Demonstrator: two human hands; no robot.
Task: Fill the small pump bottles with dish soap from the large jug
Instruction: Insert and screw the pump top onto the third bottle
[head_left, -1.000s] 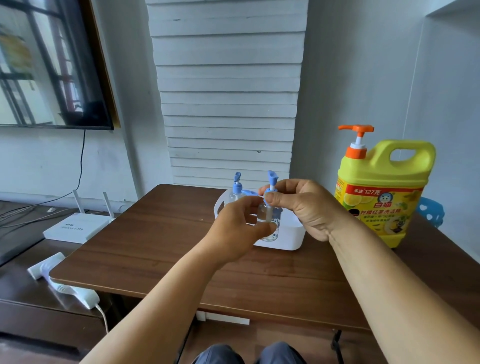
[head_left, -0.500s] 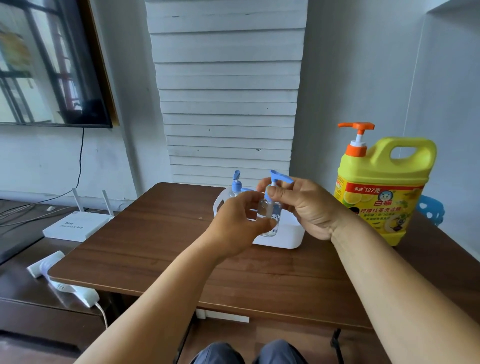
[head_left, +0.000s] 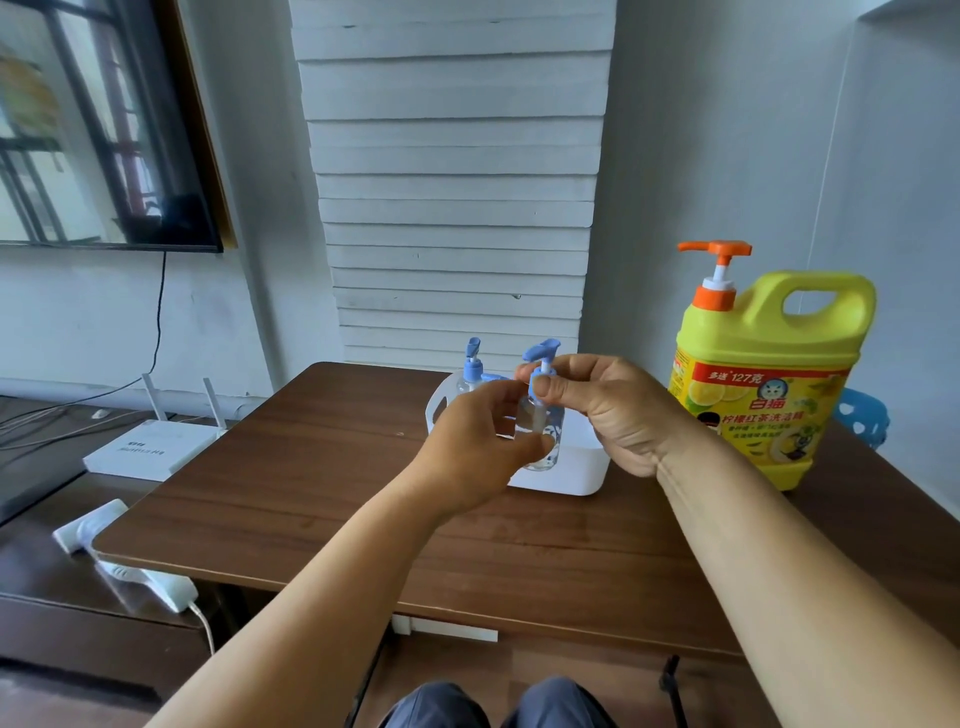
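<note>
Head view: a small pump bottle (head_left: 540, 434) is held upright above the tabletop (head_left: 322, 467), in front of the white caddy (head_left: 571, 475).
The left hand (head_left: 480, 457) grips its clear body; the right hand (head_left: 605, 410) pinches the blue collar directly above, on the bottle's vertical axis, the yellow dish soap jug (head_left: 763, 374) standing right of the caddy.

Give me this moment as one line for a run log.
left hand: holds small pump bottle | right hand: pinches its blue pump collar | jug: untouched on table

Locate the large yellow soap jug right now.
In the head view, the yellow jug stands upright on the table at the far right, beyond the right hand.
</note>
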